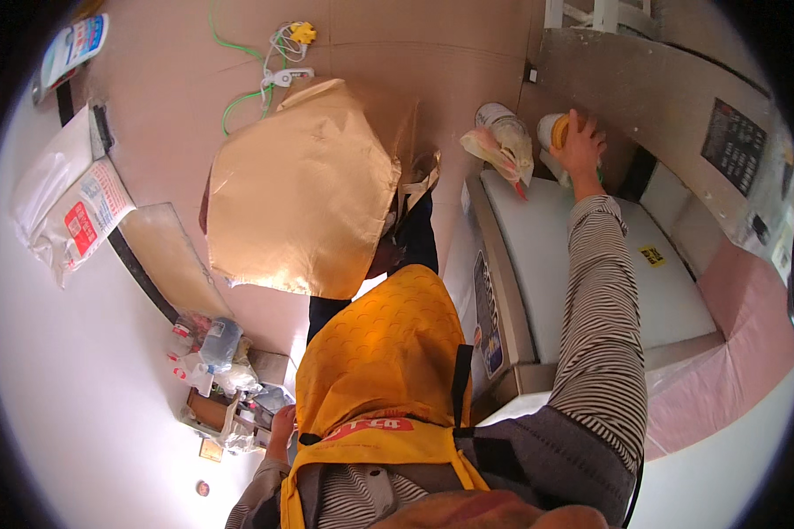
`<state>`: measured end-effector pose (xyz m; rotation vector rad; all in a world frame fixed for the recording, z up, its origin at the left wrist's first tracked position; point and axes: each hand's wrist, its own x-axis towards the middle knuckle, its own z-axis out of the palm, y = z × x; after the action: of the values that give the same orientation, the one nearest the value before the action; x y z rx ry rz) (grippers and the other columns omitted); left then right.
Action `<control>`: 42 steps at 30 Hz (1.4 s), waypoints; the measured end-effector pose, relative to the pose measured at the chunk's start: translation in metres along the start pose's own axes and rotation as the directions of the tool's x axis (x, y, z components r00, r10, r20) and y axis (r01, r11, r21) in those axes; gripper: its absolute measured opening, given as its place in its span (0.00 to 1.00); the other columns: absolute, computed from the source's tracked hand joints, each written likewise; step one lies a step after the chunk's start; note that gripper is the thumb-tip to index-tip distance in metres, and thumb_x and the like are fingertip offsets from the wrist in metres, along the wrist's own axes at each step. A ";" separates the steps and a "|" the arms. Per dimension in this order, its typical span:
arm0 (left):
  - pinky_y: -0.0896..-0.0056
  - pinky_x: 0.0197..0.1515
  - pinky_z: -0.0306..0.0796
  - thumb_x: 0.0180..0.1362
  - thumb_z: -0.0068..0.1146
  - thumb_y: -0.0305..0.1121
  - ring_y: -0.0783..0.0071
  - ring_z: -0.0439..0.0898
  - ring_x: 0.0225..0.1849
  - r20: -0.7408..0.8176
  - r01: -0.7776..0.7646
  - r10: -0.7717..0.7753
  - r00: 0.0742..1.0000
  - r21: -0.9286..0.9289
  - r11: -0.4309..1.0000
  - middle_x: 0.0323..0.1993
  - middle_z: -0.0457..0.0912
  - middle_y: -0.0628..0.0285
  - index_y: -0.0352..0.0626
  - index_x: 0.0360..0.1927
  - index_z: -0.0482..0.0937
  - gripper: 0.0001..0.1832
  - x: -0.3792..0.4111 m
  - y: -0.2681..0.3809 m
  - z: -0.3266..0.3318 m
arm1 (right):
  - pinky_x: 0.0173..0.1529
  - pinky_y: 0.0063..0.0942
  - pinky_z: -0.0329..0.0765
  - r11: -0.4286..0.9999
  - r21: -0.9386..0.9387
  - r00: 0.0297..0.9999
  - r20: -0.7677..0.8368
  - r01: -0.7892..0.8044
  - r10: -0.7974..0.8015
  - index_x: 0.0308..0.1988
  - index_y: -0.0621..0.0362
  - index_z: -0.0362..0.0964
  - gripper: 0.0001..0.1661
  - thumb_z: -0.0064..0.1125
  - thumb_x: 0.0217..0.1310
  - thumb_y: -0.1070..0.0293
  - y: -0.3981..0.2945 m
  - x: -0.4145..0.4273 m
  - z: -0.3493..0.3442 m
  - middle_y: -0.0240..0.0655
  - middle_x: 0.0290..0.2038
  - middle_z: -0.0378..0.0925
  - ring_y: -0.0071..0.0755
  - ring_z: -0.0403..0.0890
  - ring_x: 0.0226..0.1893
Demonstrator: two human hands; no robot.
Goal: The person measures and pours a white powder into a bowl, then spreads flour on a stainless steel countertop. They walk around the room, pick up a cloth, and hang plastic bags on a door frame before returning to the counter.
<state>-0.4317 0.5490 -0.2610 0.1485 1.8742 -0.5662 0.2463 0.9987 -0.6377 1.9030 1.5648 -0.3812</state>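
My right arm, in a striped sleeve, stretches forward over the white lid of a chest-like appliance point(602, 264). At its far end my right hand point(581, 153) has thumb and fingers around the orange top point(558, 131) of a pale container; the hand covers much of it. Left of that hand stands a similar pale container point(493, 114), with a clear plastic bag point(503, 149) showing red and yellowish bits against it. Low beside my yellow apron point(384, 330) hangs my left hand point(282, 426), partly hidden, with its fingers unclear.
A large gold foil-like sheet point(298, 198) covers something before me. Beyond it lie a white power strip point(291, 77) and a green cable point(231, 109). Plastic packages point(86, 218) are at the left wall, with a blue-tinted plastic container point(221, 344) among bags lower down.
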 end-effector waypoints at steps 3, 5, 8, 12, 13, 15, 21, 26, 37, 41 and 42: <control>0.71 0.32 0.76 0.61 0.49 0.35 0.74 0.80 0.33 -0.031 0.040 -0.043 0.999 -0.067 0.997 0.34 0.81 0.63 0.40 0.47 0.77 0.14 0.014 -0.011 -0.015 | 0.59 0.65 0.58 1.000 0.026 0.998 -0.055 0.010 -0.008 0.67 0.41 0.44 0.56 0.69 0.44 0.47 -0.009 0.017 0.039 0.53 0.64 0.46 0.78 0.55 0.59; 0.72 0.33 0.77 0.61 0.48 0.34 0.75 0.80 0.32 0.033 -0.224 0.222 0.974 0.145 0.964 0.33 0.81 0.63 0.38 0.47 0.77 0.14 0.016 -0.006 -0.024 | 0.59 0.65 0.58 0.998 0.067 0.999 -0.044 0.014 -0.011 0.66 0.41 0.45 0.55 0.69 0.44 0.47 -0.013 0.016 0.056 0.53 0.64 0.45 0.78 0.56 0.58; 0.73 0.33 0.76 0.61 0.47 0.34 0.75 0.80 0.32 -0.037 0.055 -0.059 0.998 -0.099 0.994 0.31 0.80 0.63 0.38 0.48 0.76 0.15 0.024 -0.001 -0.027 | 0.58 0.65 0.58 0.992 0.125 0.999 -0.021 -0.022 0.025 0.65 0.41 0.47 0.53 0.69 0.44 0.49 -0.017 0.018 0.081 0.53 0.64 0.44 0.77 0.57 0.58; 0.74 0.33 0.75 0.62 0.48 0.34 0.76 0.80 0.32 -0.032 0.082 -0.087 0.996 -0.133 0.988 0.31 0.81 0.63 0.39 0.48 0.76 0.14 0.026 0.013 -0.021 | 0.58 0.68 0.57 0.972 0.233 0.995 -0.094 0.011 0.012 0.64 0.42 0.48 0.51 0.70 0.46 0.54 -0.012 0.023 0.122 0.53 0.65 0.43 0.76 0.56 0.58; 0.74 0.33 0.75 0.62 0.48 0.34 0.76 0.80 0.32 -0.037 0.082 -0.088 0.995 -0.140 0.987 0.31 0.81 0.63 0.39 0.47 0.76 0.14 0.022 0.017 -0.018 | 0.59 0.63 0.59 0.975 0.223 1.000 0.004 -0.025 0.025 0.65 0.42 0.47 0.52 0.70 0.45 0.53 -0.014 0.021 0.123 0.52 0.65 0.42 0.74 0.56 0.59; 0.74 0.33 0.75 0.62 0.48 0.34 0.77 0.80 0.32 -0.048 0.078 -0.087 0.995 -0.160 0.984 0.31 0.81 0.63 0.39 0.47 0.77 0.14 0.017 0.022 -0.008 | 0.62 0.53 0.62 0.978 0.192 0.980 0.192 -0.087 0.049 0.67 0.44 0.45 0.55 0.70 0.44 0.53 -0.022 0.018 0.119 0.52 0.67 0.40 0.68 0.54 0.62; 0.74 0.35 0.74 0.62 0.49 0.35 0.77 0.79 0.32 -0.032 -0.046 0.040 0.999 -0.226 0.973 0.32 0.81 0.64 0.42 0.47 0.77 0.13 0.029 -0.009 -0.037 | 0.52 0.38 0.74 0.941 0.321 0.939 0.344 -0.107 -0.010 0.58 0.54 0.64 0.34 0.62 0.51 0.60 0.004 0.011 0.144 0.52 0.52 0.72 0.52 0.76 0.50; 0.74 0.32 0.74 0.62 0.51 0.36 0.76 0.79 0.33 -0.041 -0.143 0.137 0.990 -0.276 0.950 0.36 0.81 0.66 0.43 0.47 0.77 0.13 0.040 -0.005 -0.040 | 0.48 0.38 0.76 0.905 0.413 0.979 0.123 0.100 -0.164 0.38 0.61 0.79 0.23 0.60 0.47 0.54 0.027 -0.063 -0.043 0.51 0.41 0.78 0.50 0.79 0.45; 0.73 0.29 0.71 0.62 0.51 0.40 0.74 0.76 0.26 0.201 -0.762 0.741 0.640 0.048 0.646 0.27 0.77 0.61 0.39 0.43 0.73 0.15 0.125 0.091 -0.105 | 0.46 0.37 0.75 0.620 0.694 0.836 -0.538 0.367 0.107 0.52 0.57 0.68 0.25 0.53 0.59 0.54 0.056 -0.394 -0.287 0.42 0.42 0.78 0.43 0.79 0.42; 0.72 0.31 0.72 0.61 0.51 0.41 0.73 0.76 0.25 0.231 -0.694 0.675 0.700 -0.003 0.720 0.29 0.78 0.61 0.40 0.44 0.73 0.15 0.103 0.147 -0.119 | 0.40 0.25 0.74 0.116 0.881 0.841 -0.472 0.458 0.266 0.51 0.58 0.69 0.20 0.52 0.65 0.58 0.020 -0.604 -0.212 0.30 0.36 0.78 0.24 0.77 0.34; 0.71 0.31 0.72 0.61 0.51 0.41 0.73 0.77 0.26 0.243 -0.721 0.690 0.682 0.061 0.691 0.30 0.78 0.61 0.41 0.45 0.73 0.15 0.096 0.157 -0.121 | 0.41 0.23 0.75 -0.142 0.937 0.915 -0.266 0.319 0.303 0.51 0.59 0.69 0.19 0.52 0.65 0.61 0.008 -0.650 -0.182 0.29 0.37 0.78 0.22 0.77 0.35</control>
<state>-0.5131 0.7254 -0.3651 0.8589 1.4093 -0.1608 0.0609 0.6139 -0.1146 3.3529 1.5471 -1.8371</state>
